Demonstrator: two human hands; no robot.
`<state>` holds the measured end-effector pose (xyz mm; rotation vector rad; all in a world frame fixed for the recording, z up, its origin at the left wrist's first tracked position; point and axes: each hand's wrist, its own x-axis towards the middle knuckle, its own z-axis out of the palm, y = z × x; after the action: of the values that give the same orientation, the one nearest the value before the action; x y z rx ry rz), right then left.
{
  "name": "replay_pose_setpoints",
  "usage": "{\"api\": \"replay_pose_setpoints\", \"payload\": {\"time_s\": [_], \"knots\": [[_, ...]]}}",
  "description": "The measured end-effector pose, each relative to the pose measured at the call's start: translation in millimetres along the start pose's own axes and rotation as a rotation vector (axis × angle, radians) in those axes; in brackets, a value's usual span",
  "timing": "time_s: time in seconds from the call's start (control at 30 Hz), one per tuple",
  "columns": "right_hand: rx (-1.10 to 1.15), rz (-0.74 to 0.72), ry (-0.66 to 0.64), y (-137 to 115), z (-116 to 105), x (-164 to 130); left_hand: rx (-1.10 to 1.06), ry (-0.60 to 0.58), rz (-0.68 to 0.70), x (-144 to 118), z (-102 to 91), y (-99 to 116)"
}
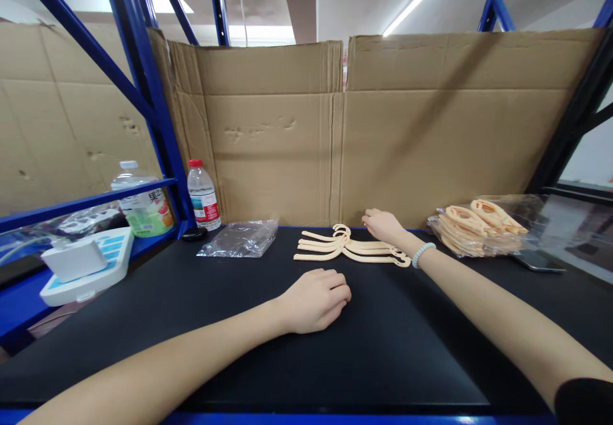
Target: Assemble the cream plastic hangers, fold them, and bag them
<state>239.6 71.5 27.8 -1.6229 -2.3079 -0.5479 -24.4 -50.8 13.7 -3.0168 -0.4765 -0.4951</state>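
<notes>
Several cream plastic clothes hangers (pixel 320 244) lie grouped on the black tabletop, hooks overlapping near the middle and arms spread left and right. My right hand (pixel 383 224) is just behind their right-hand arms, fingers curled together, with nothing visible in them. Its wrist passes over the hanger ends; whether it touches them I cannot tell. My left hand (pixel 318 300) rests palm down on the tabletop in front of the hangers, apart from them. Its fingers are curled in and no object shows in them; the palm side is hidden.
A clear bag of cream hangers (pixel 479 227) lies at right, beside a phone (pixel 541 261). At left are a flat clear plastic bag (pixel 239 238), a red-capped bottle (pixel 204 198), a larger bottle (pixel 143 205) and a white power strip (pixel 90 265). Cardboard (pixel 272 157) walls the back.
</notes>
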Motion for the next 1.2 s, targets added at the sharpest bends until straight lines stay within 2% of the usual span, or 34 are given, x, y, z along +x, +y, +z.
{"api": "replay_pose_setpoints", "payload": {"time_s": [0.07, 0.17, 0.23, 0.27, 0.33, 0.4, 0.47, 0.53, 0.6, 0.7, 0.77, 0.83, 0.87, 0.93, 1.07, 1.2], "knots": [[0.078, 0.033, 0.102, 2, -11, -5, -0.22, 0.054, -0.124, 1, 2.5, 3], [0.191, 0.098, 0.244, -2, -29, -15, -0.656, 0.16, -0.41, 4, 10.0, 5], [0.39, 0.146, 0.318, -12, -39, -26, -0.9, 0.209, -0.543, 7, 14.9, 4], [0.633, 0.188, 0.348, -20, -42, -32, -0.998, 0.231, -0.576, 8, 16.6, 3], [1.167, 0.245, 0.288, -41, -47, -46, -1.145, 0.291, -0.608, 10, 17.8, 1], [1.498, 0.288, 0.164, -67, -47, -61, -1.229, 0.362, -0.619, 12, 16.7, 0], [1.686, 0.302, 0.008, -92, -43, -73, -1.247, 0.422, -0.631, 12, 15.2, -1], [1.737, 0.272, -0.062, -110, -39, -81, -1.24, 0.469, -0.642, 12, 15.0, -1], [1.687, 0.205, -0.084, -118, -35, -85, -1.24, 0.515, -0.65, 12, 16.2, -2], [1.465, 0.084, -0.051, -107, -34, -86, -1.242, 0.56, -0.671, 11, 18.0, -3], [1.163, -0.018, 0.04, -90, -33, -86, -1.25, 0.568, -0.698, 10, 17.8, -3], [0.758, -0.133, 0.129, -72, -28, -87, -1.28, 0.585, -0.723, 10, 17.2, -5], [0.584, -0.171, 0.144, -64, -25, -87, -1.296, 0.597, -0.73, 10, 17.1, -6], [0.376, -0.193, 0.128, -53, -17, -87, -1.312, 0.629, -0.747, 10, 17.6, -8], [0.254, -0.173, 0.097, -49, -5, -84, -1.31, 0.695, -0.775, 8, 17.7, -10], [0.244, -0.152, 0.105, -52, -4, -87, -1.39, 0.588, -0.751, -1, 9.9, -11]]}}
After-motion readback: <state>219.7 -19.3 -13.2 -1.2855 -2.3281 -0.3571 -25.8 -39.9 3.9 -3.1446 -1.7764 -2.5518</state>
